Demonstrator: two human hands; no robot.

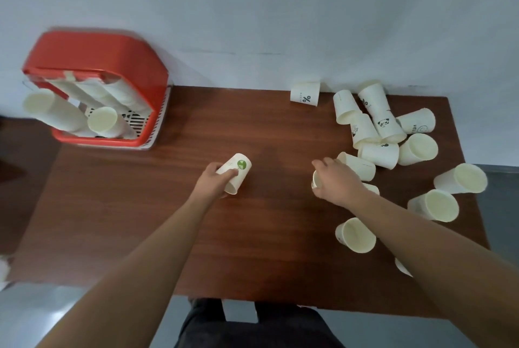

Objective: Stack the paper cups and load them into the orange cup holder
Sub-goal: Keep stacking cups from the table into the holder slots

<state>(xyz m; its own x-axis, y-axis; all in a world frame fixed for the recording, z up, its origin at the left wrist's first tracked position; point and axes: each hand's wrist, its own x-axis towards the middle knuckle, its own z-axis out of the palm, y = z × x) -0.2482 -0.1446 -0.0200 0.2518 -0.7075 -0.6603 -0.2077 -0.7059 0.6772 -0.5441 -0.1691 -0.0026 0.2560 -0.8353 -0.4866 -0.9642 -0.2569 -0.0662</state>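
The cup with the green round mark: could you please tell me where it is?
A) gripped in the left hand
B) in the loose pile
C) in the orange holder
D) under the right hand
A: the left hand grips the green-marked cup near the middle of the table, while the right hand holds a second cup.

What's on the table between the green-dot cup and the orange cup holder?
Nothing. In the head view, only bare brown table lies between the green-dot cup, which the left hand grips, and the orange cup holder.
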